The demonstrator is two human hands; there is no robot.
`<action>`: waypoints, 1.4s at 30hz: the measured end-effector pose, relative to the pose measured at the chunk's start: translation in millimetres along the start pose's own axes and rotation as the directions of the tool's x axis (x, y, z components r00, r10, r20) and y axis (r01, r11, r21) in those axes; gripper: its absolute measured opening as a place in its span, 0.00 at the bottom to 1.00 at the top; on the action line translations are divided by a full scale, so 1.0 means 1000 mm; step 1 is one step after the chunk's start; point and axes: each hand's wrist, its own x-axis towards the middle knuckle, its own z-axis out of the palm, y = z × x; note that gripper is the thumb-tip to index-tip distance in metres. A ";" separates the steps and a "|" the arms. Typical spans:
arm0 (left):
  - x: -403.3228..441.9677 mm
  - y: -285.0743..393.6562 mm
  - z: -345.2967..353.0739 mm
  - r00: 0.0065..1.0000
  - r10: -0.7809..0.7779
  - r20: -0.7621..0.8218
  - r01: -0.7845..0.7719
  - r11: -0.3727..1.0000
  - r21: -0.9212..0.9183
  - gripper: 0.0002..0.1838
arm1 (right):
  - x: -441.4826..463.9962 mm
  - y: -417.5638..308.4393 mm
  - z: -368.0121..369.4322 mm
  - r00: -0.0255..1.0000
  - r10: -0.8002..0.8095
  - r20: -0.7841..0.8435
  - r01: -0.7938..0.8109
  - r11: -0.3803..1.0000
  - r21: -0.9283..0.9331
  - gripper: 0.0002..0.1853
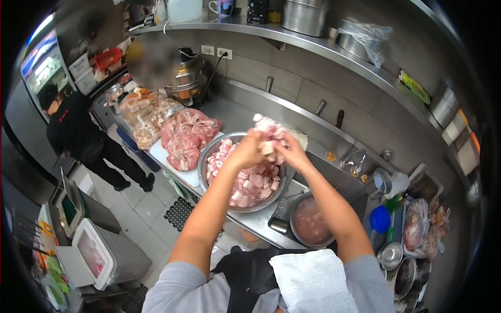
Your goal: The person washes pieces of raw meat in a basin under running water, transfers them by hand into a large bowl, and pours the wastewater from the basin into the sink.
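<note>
Both my hands are raised over a wide metal bowl full of cut raw meat chunks. My left hand and my right hand are closed around a clump of raw meat pieces, pinkish with white fat. The clump is lifted above the bowl's far rim. Right of the bowl, below my right forearm, stands a metal pot with reddish liquid in it. Bags of raw meat lie on a white cutting board left of the bowl.
A co-worker in black stands at the left by a fridge. Overhead runs a metal shelf with pots. Knife handles stick up along the back ledge. Bowls and bagged meat crowd the right. Lidded bins stand lower left.
</note>
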 end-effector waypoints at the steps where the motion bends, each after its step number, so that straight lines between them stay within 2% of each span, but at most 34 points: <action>1: -0.008 -0.037 0.000 0.998 -0.041 0.039 0.038 0.995 0.090 0.31 | 0.007 0.009 0.005 0.990 0.067 0.121 -0.044 0.982 -0.182 0.26; 2: -0.024 -0.025 -0.023 0.966 -0.155 0.206 0.112 0.972 0.206 0.35 | 0.008 0.027 0.007 0.992 0.062 0.109 -0.044 0.985 -0.165 0.26; 4: -0.064 -0.098 -0.014 0.977 -0.179 0.120 0.133 0.938 0.319 0.37 | 0.007 0.068 -0.001 0.961 -0.005 0.277 0.150 0.849 -0.507 0.27; 5: -0.084 -0.097 -0.021 0.992 -0.120 0.050 0.103 0.959 0.265 0.37 | -0.006 0.083 -0.007 0.957 -0.085 0.276 0.219 0.838 -0.500 0.28; 6: -0.103 -0.111 -0.014 0.985 -0.149 -0.089 0.158 0.982 0.099 0.34 | -0.015 0.099 -0.013 0.945 0.055 0.323 0.107 0.880 -0.463 0.27; 7: -0.120 -0.111 -0.010 0.985 -0.153 -0.085 0.162 0.981 0.110 0.34 | -0.034 0.110 -0.021 0.954 0.044 0.296 0.062 0.938 -0.340 0.25; 8: -0.137 -0.107 -0.007 0.970 -0.176 -0.170 0.194 0.977 0.092 0.31 | -0.055 0.123 -0.030 0.962 0.045 0.270 0.013 0.978 -0.209 0.24; 9: -0.146 -0.102 -0.005 0.947 -0.201 -0.251 0.225 0.972 0.069 0.28 | -0.074 0.145 -0.040 0.961 0.137 0.239 -0.072 0.962 -0.263 0.23; 10: -0.149 -0.094 0.001 0.948 -0.211 -0.239 0.234 0.970 0.069 0.28 | -0.092 0.170 -0.051 0.952 0.230 0.201 -0.159 0.935 -0.317 0.22; 12: -0.147 -0.074 0.022 0.908 -0.195 -0.371 0.182 0.981 -0.069 0.20 | -0.136 0.217 -0.073 0.953 0.269 0.140 -0.213 0.922 -0.322 0.22; 13: -0.142 -0.065 0.032 0.918 -0.202 -0.340 0.187 0.979 -0.076 0.20 | -0.156 0.241 -0.084 0.952 0.297 0.071 -0.258 0.907 -0.333 0.22; 15: -0.118 -0.042 0.061 0.926 -0.046 -0.375 0.030 0.998 -0.049 0.17 | -0.193 0.314 -0.102 0.912 0.404 0.067 -0.377 0.892 -0.251 0.22; 16: -0.103 -0.020 0.074 0.945 -0.016 -0.326 -0.008 0.997 -0.072 0.16 | -0.222 0.339 -0.115 0.876 0.475 0.084 -0.456 0.872 -0.177 0.22; 17: -0.092 -0.008 0.097 0.949 0.020 -0.313 -0.052 0.994 -0.093 0.16 | -0.247 0.345 -0.128 0.855 0.516 0.054 -0.502 0.848 -0.171 0.22; 19: -0.067 0.009 0.144 0.973 0.070 -0.220 -0.118 0.969 -0.217 0.15 | -0.270 0.358 -0.145 0.737 0.674 0.058 -0.650 0.729 -0.213 0.18; 21: -0.049 0.023 0.196 0.993 0.094 -0.075 -0.110 0.965 -0.239 0.15 | -0.296 0.375 -0.162 0.713 0.699 0.052 -0.673 0.704 -0.228 0.19; 23: -0.036 0.018 0.258 0.987 0.070 0.144 -0.022 0.949 -0.313 0.14 | -0.319 0.398 -0.175 0.706 0.704 0.079 -0.665 0.697 -0.268 0.21; 25: -0.026 0.004 0.330 0.960 0.027 0.277 0.064 0.947 -0.315 0.16 | -0.334 0.428 -0.187 0.645 0.758 0.093 -0.719 0.643 -0.264 0.23; 27: -0.024 -0.026 0.406 0.901 -0.028 0.434 0.158 0.951 -0.265 0.21 | -0.351 0.485 -0.195 0.641 0.758 0.122 -0.700 0.642 -0.312 0.24; 28: -0.020 -0.034 0.432 0.874 -0.069 0.481 0.159 0.976 -0.150 0.24 | -0.353 0.508 -0.201 0.648 0.747 0.146 -0.677 0.653 -0.339 0.24; 29: -0.026 -0.065 0.481 0.840 -0.003 0.543 0.104 0.982 -0.156 0.27 | -0.346 0.518 -0.209 0.635 0.756 0.159 -0.678 0.644 -0.355 0.24; 31: -0.029 -0.109 0.557 0.601 -0.211 0.771 0.208 0.973 0.104 0.29 | -0.322 0.525 -0.218 0.590 0.798 0.127 -0.710 0.587 -0.390 0.24; 32: -0.019 -0.110 0.570 0.600 -0.224 0.768 0.238 0.967 0.096 0.29 | -0.309 0.532 -0.223 0.608 0.774 0.175 -0.701 0.627 -0.340 0.24; 33: -0.003 -0.107 0.575 0.482 -0.313 0.818 0.237 0.946 0.223 0.29 | -0.295 0.538 -0.228 0.594 0.781 0.195 -0.697 0.620 -0.361 0.24; 34: 0.004 -0.108 0.586 0.354 -0.400 0.846 0.217 0.914 0.341 0.29 | -0.279 0.543 -0.232 0.649 0.734 0.199 -0.646 0.670 -0.367 0.26; 35: -0.008 -0.125 0.615 0.347 -0.405 0.846 0.248 0.910 0.333 0.29 | -0.266 0.554 -0.235 0.701 0.684 0.203 -0.592 0.717 -0.368 0.29; 36: -0.031 -0.158 0.666 0.450 -0.461 0.764 0.208 0.887 0.413 0.31 | -0.257 0.585 -0.238 0.676 0.699 0.234 -0.596 0.705 -0.384 0.29; 37: -0.045 -0.177 0.689 0.558 -0.492 0.668 0.148 0.851 0.504 0.33 | -0.249 0.606 -0.233 0.693 0.706 0.143 -0.571 0.660 -0.488 0.34; 38: -0.051 -0.188 0.707 0.506 -0.560 0.656 0.204 0.817 0.539 0.37 | -0.242 0.619 -0.228 0.715 0.697 0.053 -0.545 0.603 -0.583 0.40; 39: -0.060 -0.203 0.718 0.498 -0.568 0.655 0.209 0.812 0.545 0.37 | -0.236 0.629 -0.225 0.711 0.700 0.063 -0.545 0.606 -0.579 0.40; 41: -0.072 -0.227 0.723 0.564 -0.304 0.768 0.208 0.952 0.224 0.55 | -0.229 0.646 -0.219 0.604 0.796 0.032 -0.574 0.463 -0.676 0.50; 42: -0.076 -0.226 0.736 0.514 -0.293 0.806 0.200 0.955 0.219 0.45 | -0.223 0.653 -0.215 0.554 0.831 0.058 -0.579 0.434 -0.690 0.55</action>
